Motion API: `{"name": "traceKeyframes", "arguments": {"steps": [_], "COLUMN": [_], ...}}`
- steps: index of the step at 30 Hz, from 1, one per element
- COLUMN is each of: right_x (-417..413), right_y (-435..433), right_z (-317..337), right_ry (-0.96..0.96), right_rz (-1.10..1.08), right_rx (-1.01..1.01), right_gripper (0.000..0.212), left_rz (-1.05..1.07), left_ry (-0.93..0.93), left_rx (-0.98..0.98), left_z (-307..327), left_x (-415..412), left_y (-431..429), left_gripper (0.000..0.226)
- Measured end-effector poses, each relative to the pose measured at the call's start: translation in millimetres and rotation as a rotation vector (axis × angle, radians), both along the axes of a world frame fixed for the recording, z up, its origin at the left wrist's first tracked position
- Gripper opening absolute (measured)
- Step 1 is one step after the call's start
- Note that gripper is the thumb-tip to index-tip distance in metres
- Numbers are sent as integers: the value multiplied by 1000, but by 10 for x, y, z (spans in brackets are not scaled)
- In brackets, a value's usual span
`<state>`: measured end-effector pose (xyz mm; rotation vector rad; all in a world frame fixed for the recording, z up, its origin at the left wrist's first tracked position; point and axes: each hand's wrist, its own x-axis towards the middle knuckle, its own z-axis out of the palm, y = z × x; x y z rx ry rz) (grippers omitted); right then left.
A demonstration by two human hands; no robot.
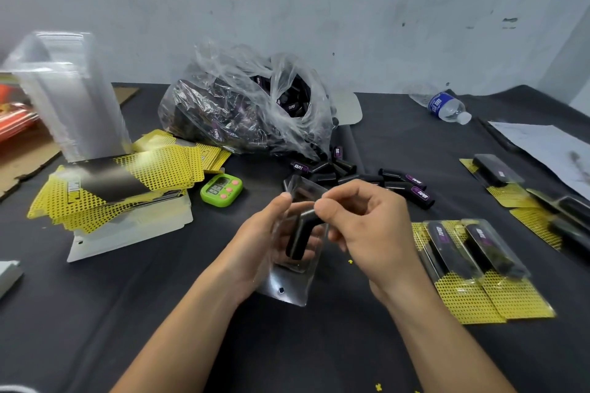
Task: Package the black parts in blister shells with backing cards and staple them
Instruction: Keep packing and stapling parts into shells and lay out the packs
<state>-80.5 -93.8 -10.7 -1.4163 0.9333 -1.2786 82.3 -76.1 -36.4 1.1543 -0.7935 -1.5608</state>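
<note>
Both bare forearms enter from the bottom edge and meet over the middle of the table (127,313), which is covered in black cloth. Behind it stands a pale grey wall (319,9), scuffed and marked in places.

Left hand (252,242): held palm inward, thumb up along the left edge of a clear blister shell (287,292), fingers curled behind it and seen through the plastic. The shell is gripped off the cloth, tilted, with its hang-hole end nearest the camera.

Right hand (367,226): thumb and forefinger pinch the upper end of a bent black part (298,234), which lies in the shell's pocket. The remaining fingers are curled loosely beneath.

Surface, left side: a tall stack of empty clear shells (70,96); in front of it, a fanned heap of yellow dotted backing cards (127,191) on white card blanks. Cardboard (28,156) lies at the far left edge. A green timer (221,190) sits just beside the cards.

Surface, centre: a clear plastic bag (242,105) filled with black parts, with loose parts (405,187) spilled in front of its mouth.

Surface, right side: finished packs (479,265) lie side by side near the right wrist, with further packs (510,182) beyond. A water bottle (447,107) lies on its side toward the wall, and a white sheet (542,150) rests at the right edge. Small yellow scraps (351,262) dot the cloth.
</note>
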Motion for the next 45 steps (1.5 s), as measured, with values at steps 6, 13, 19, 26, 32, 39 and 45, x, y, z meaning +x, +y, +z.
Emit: {"name": "traceKeyframes", "arguments": {"steps": [6, 13, 19, 26, 32, 39, 45], "right_x": [38, 243, 227, 195, 236, 212, 185], "right_y": [142, 259, 382, 260, 208, 153, 157], "right_z": [212, 138, -213, -253, -313, -402, -411], "right_ry": [413, 758, 858, 825, 1005, 722, 548], "right_rz": [53, 198, 82, -144, -207, -85, -134], "right_rx": [-422, -634, -563, -454, -746, -403, -415], "right_gripper": [26, 43, 78, 43, 25, 49, 41], "left_rz": [46, 82, 77, 127, 91, -2, -53], "left_ry": [-10, -5, 48, 26, 1, 106, 103], "left_rx": [7, -55, 156, 90, 129, 36, -63], "left_z": [10, -6, 59, 46, 18, -39, -53], "left_x": [-14, -77, 3, -96, -76, 9, 67], "left_y": [-12, 68, 43, 51, 42, 23, 17], "left_gripper": [49, 40, 50, 48, 42, 45, 59]}}
